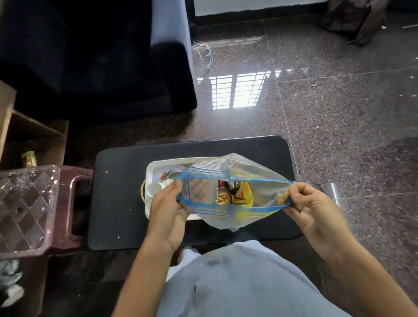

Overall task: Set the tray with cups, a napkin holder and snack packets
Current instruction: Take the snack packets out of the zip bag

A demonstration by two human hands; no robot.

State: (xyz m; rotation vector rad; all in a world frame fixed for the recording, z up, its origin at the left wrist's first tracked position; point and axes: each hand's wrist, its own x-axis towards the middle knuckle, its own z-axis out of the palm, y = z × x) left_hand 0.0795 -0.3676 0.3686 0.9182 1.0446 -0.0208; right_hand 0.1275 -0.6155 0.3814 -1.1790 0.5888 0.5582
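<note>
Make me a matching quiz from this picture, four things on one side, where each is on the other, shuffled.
Things:
1. zip bag
2. snack packets
3. white tray
4. clear plastic bin

Places:
A. on the black table
B. stretched open between the left hand and right hand
C. at far left
D. inside the bag

Pairs: 1-B, 2-D, 3-A, 4-C

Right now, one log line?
left hand: holds bag mouth | right hand: same | bag: open, packets inside | tray: below
</note>
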